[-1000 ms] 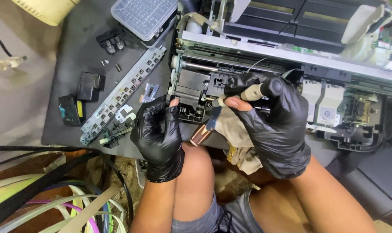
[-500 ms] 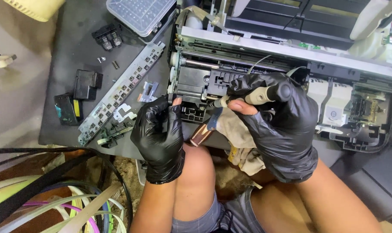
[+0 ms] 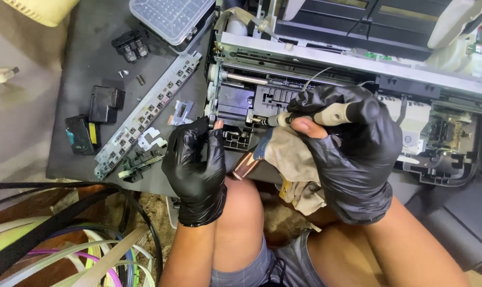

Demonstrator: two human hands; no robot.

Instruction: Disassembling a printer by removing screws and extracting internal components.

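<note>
Grey-handled screwdriver [image 3: 326, 114] clenched in black-gloved right hand [image 3: 352, 154], tip against black carriage [image 3: 241, 106] of opened printer [image 3: 357, 64], frame centre. Since earlier frames, hand edged toward 3 o'clock; tip stays engaged. Left hand [image 3: 195, 167], fingers curled, steadies carriage edge at 9 o'clock.

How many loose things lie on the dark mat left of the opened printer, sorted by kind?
Ink cartridges: 2
Long circuit strip: 1
Clear lidded box: 1
Black clips: 1 pair
Small metal bracket: 1
Total: 6 entries; tiny screws and springs are too small to count.
</note>
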